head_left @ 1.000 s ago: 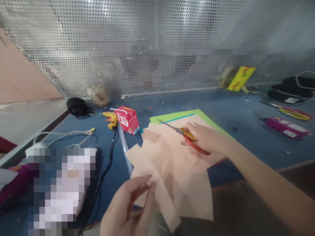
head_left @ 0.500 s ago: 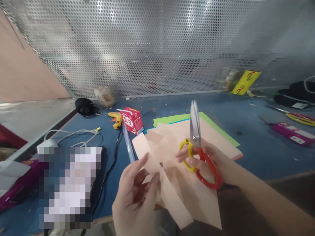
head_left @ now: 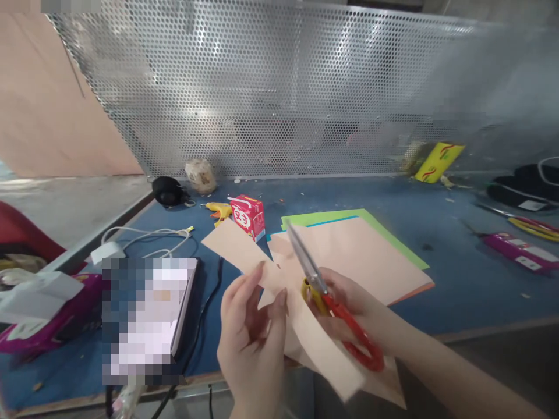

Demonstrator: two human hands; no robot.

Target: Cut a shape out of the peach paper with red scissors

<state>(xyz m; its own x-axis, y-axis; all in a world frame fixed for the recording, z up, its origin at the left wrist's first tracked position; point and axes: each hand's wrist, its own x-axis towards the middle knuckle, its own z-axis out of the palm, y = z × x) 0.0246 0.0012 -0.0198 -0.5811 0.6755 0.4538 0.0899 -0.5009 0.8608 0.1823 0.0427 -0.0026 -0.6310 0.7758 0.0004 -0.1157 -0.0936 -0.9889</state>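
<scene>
Little legible writing is being shown. White characters are being displayed on the side of the small red carton (head_left: 250, 216) standing on the blue table (head_left: 458, 279), but they are too blurred to be read with certainty. Red curved markings are being carried by the yellow package (head_left: 438, 162) leaning at the mesh screen (head_left: 279, 93); no words can be made out there. White labels on the magenta packet (head_left: 519, 251) are being left unreadable by blur.

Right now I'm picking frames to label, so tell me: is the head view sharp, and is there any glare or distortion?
Head view: the left hand, paper strip and scissors are fairly sharp; the perforated metal screen shows bright glare patches and bows at the edges; a pixelated block hides part of the blue table; far right items look soft.
</scene>
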